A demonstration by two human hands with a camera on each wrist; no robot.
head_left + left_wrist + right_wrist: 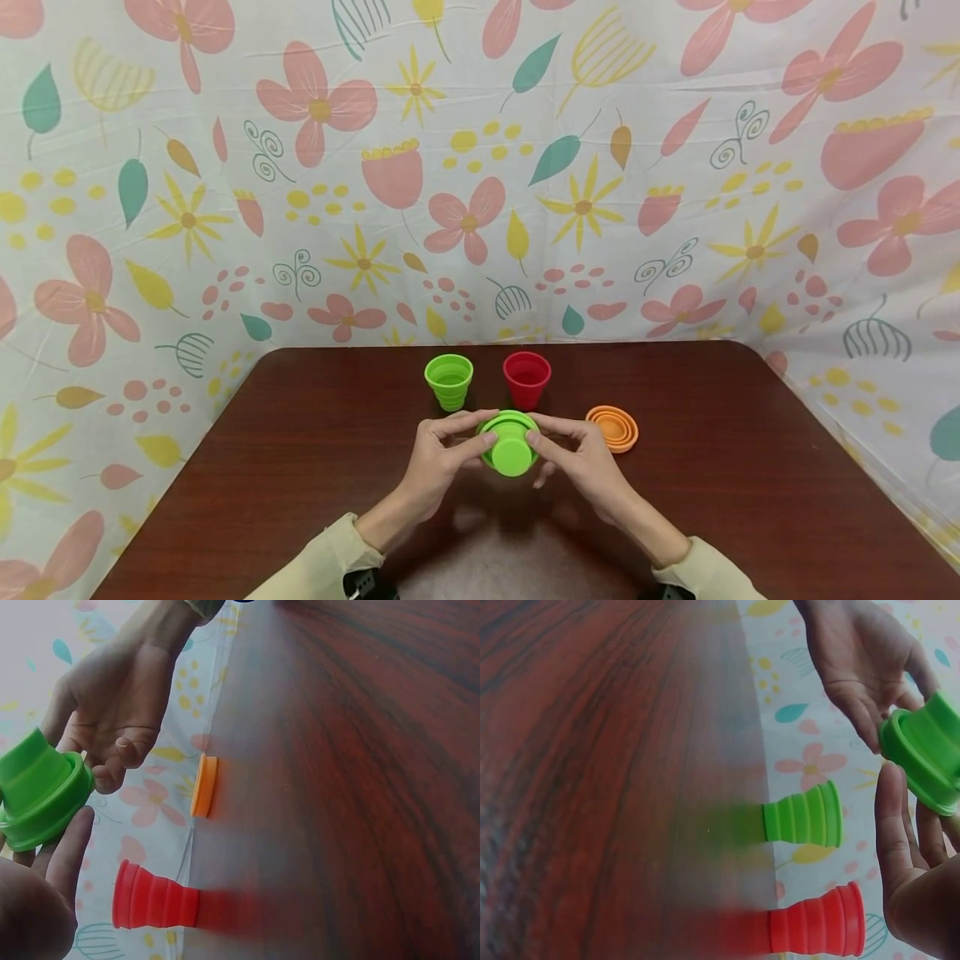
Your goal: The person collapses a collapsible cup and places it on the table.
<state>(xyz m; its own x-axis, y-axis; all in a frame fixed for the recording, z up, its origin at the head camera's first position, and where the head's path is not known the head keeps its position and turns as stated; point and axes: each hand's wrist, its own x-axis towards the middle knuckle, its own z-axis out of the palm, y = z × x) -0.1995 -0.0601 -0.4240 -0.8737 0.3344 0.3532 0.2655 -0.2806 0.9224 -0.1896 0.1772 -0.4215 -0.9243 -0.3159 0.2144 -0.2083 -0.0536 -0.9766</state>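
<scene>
Both hands hold a green collapsible cup (512,450) above the table, its base turned toward the head camera and its body partly folded into the rim. The left hand (442,458) pinches its left side, thumb on the near face and fingers behind. On the opposite side the right hand (581,467) pinches it the same way. In the left wrist view the held cup (45,791) shows its narrow base sticking out of the wide rim. Behind the hands, a second green cup (450,379) and a red cup (527,377) stand upright, both extended.
An orange collapsible cup (613,428), folded flat, lies on the table just beyond the right hand. The dark brown wooden table (300,450) reaches back to a flower-printed cloth (465,167) hanging behind and along the sides.
</scene>
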